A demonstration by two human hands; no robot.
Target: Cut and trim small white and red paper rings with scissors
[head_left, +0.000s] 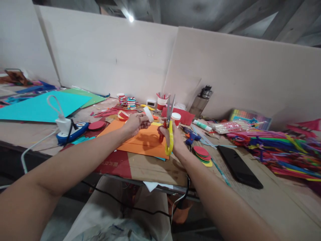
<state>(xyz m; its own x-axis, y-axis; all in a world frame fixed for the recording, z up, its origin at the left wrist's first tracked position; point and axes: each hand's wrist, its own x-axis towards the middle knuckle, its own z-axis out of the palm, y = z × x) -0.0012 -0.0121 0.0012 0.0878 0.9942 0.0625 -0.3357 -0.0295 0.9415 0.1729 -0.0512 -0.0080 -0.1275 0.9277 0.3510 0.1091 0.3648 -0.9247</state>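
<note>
Pinched between the fingertips of your left hand [137,124] is a white curved piece [148,114], raised over the orange sheet [135,140]; your right hand [177,137] closes around the scissors [170,124], whose blades point upward, slightly parted. Piece and blades are near each other but apart. If your left hand drifts toward the blades, a fingertip could get nicked; the hold looks light, so a knock could make the piece slip or bend. Lowering the tips carelessly might catch the white-lidded cup [176,116] close behind them.

The piece looks thin and smooth, perhaps paper or plastic; you can't tell which from here. Your scissors pair narrow metal blades with glossy yellow and red handles. Matte orange paper lies flat over brown cardboard [155,170], and round, flat discs [202,152] overlap to the right.
</note>
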